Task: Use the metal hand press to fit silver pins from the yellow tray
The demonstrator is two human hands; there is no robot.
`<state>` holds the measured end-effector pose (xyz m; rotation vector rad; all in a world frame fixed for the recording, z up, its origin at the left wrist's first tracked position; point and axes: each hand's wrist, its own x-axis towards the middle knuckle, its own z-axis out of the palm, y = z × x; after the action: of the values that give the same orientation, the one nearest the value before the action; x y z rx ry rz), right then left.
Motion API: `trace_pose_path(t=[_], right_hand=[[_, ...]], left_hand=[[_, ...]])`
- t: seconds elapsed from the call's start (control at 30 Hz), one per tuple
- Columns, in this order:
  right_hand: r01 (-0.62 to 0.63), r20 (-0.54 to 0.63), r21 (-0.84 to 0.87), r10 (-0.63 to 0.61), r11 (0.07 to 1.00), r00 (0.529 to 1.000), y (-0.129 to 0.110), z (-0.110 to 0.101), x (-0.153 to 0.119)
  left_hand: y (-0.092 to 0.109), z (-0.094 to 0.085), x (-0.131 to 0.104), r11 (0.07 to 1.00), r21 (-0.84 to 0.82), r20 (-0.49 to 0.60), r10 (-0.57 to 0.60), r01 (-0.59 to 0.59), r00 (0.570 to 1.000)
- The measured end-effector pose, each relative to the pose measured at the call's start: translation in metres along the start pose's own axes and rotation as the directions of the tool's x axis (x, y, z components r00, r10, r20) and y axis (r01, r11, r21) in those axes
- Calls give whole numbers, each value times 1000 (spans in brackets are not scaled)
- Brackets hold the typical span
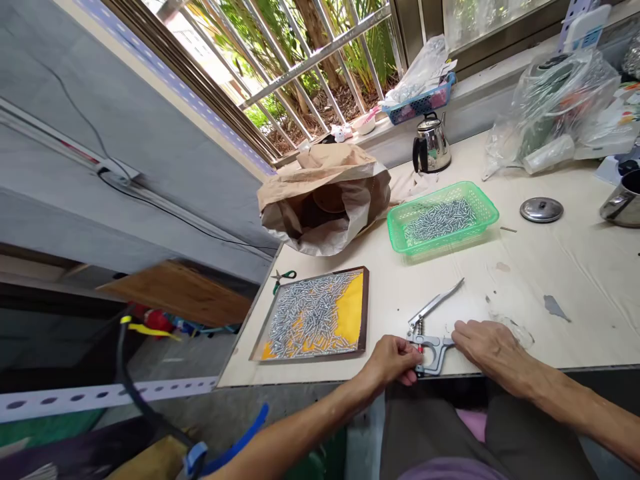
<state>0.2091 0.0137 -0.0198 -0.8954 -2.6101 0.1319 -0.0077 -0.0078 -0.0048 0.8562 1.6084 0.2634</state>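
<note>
A grey metal hand tool (436,353) with a long lever angled up and to the right lies at the table's front edge. My left hand (395,360) is closed at the tool's left side, near a small red part; what its fingertips pinch is too small to name. On the right, my right hand (487,340) has its fingers bent together at the tool's right end. A shallow tray (366,307) with many small silvery metal pins over a yellow base is left of my hands. More such pins lie in a green plastic basket (395,233) farther back.
A brown paper bag (325,193) stands open behind the tray. Green-handled scissors (283,275) lie at the left edge. A kettle (433,143), a round metal lid (541,209) and plastic bags (550,113) are at the back and right.
</note>
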Motion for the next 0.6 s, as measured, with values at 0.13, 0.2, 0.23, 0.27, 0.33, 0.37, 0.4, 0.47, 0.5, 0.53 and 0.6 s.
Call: trace_pose_path(t=[0.13, 0.2, 0.23, 0.27, 0.33, 0.37, 0.4, 0.47, 0.5, 0.53, 0.6], right_hand=[[-42, 98, 12, 41, 999, 994, 2, 3, -3], [-72, 128, 34, 68, 997, 989, 7, 3, -2], [-85, 132, 44, 79, 995, 988, 10, 3, -1], [-96, 136, 49, 88, 994, 987, 15, 3, 1], [-114, 162, 42, 106, 993, 981, 25, 3, 6], [-118, 190, 36, 109, 992, 976, 30, 4, 10], [-117, 223, 35, 106, 993, 969, 35, 4, 13], [-117, 279, 39, 101, 992, 955, 41, 3, 18], [-118, 291, 39, 102, 992, 951, 42, 2, 21], [-121, 292, 33, 106, 992, 950, 42, 1, 22], [-122, 273, 17, 113, 992, 955, 40, -3, 25]], left_hand=[[-10, -2, 2, 999, -46, 46, -23, 25, 999], [-12, -3, 3, 998, -54, 63, -27, 31, 998], [-12, -3, 3, 998, -56, 67, -26, 29, 997], [-12, -3, 3, 998, -56, 69, -25, 28, 997], [-9, -2, 2, 998, -50, 64, -28, 31, 998], [-8, -1, 1, 998, -46, 58, -34, 37, 998], [-7, -1, 0, 998, -42, 50, -40, 42, 998], [-6, 0, -2, 998, -39, 33, -42, 44, 999], [-6, 0, -3, 998, -40, 27, -39, 40, 999], [-7, 0, -3, 999, -42, 23, -33, 34, 999], [-9, 0, -2, 999, -48, 23, -19, 20, 1000]])
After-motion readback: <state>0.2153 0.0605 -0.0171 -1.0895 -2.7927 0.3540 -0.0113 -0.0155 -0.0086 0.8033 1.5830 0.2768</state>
